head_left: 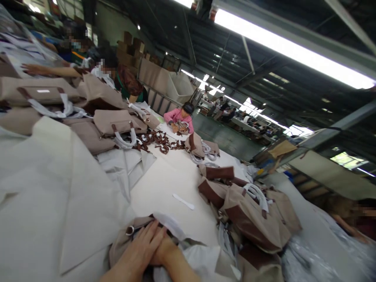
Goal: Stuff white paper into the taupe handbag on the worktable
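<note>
We press our left hand [141,250] and right hand [164,250], overlapped and flat rather than gripping, onto the beige bag [129,235] at the table's [164,184] near edge, seemingly flattening it.

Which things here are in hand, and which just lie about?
In hand: beige bag under the left hand and right hand, white wrapping paper.
Lying about: finished bags, brown straps, paper strip, large white sheet.

Both forearms run off the bottom edge at six o'clock; the right hand [163,250] lies half hidden under the left hand [141,250].
</note>
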